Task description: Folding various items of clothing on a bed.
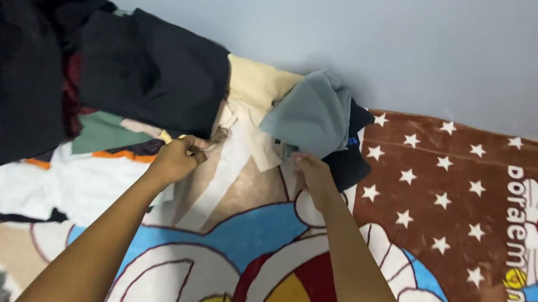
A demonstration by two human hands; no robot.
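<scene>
left hand [178,155] pinched shut on the edge of a cream garment [243,132], right hand [311,171] gripping its other edge, cloth lying on the brown cartoon blanket [449,203] beside the dark clothes pile [42,69], under a grey cloth [307,117].
</scene>
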